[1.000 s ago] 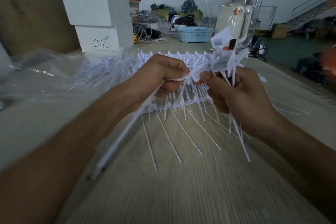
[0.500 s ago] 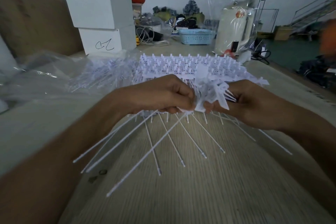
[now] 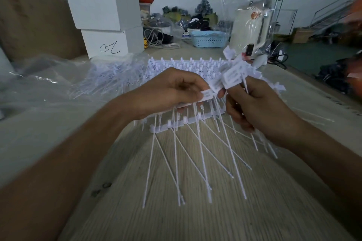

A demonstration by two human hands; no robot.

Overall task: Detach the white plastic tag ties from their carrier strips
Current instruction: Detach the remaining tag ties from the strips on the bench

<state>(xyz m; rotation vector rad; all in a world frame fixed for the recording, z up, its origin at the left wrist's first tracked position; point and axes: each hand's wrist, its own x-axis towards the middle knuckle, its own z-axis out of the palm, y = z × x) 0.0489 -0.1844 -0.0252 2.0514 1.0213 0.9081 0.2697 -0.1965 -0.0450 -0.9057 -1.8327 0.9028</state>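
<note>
Well underway, plenty left.
Left hand (image 3: 172, 92) pinches a carrier strip (image 3: 205, 96); right hand (image 3: 260, 109) grips freed ties (image 3: 233, 73); full strips (image 3: 188, 64) wait at twelve o'clock.

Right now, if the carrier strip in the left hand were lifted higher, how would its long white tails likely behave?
Probably whippy: the tails are thin and splay at different angles below the left hand. Likely very light, since fingertips alone hold the carrier strip. They may tangle, as several already cross.
</note>
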